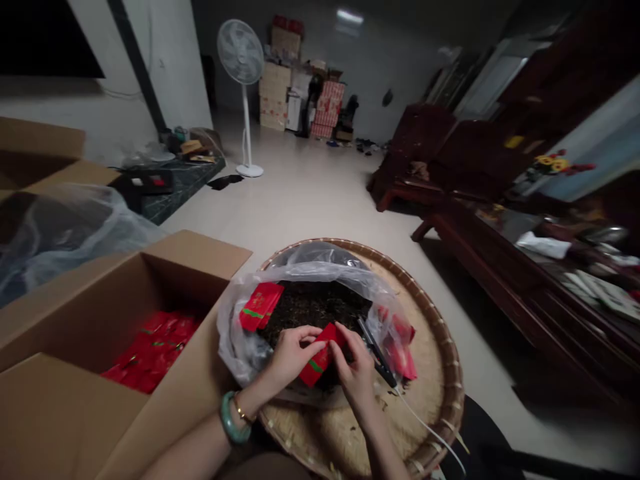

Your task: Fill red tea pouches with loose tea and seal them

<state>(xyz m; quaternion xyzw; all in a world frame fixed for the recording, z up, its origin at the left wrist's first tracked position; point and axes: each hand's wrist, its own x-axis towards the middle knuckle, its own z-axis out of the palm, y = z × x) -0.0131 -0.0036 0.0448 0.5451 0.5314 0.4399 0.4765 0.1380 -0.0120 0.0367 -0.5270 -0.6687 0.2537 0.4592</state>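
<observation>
Between my two hands is a small red packet (313, 371) with a green band, held above a plastic bag of dark loose leaves (310, 303). My left hand (295, 353) pinches its upper left side with thumb and fingers. On the packet's right edge, my right hand (354, 363) closes in a similar pinch. More red packets (261, 305) lie on the left side of the clear plastic bag (233, 333). Right of my right hand rests a black hand tool with a white cord (383, 363), perhaps a heat sealer. Other red packets (403, 360) sit beyond it.
The bag rests on a round woven bamboo tray (435, 400). To the left, an open cardboard box (195, 360) contains many red packets (155, 350). A white standing fan (245, 100) is farther back. Dark wooden furniture (480, 267) lines the right side.
</observation>
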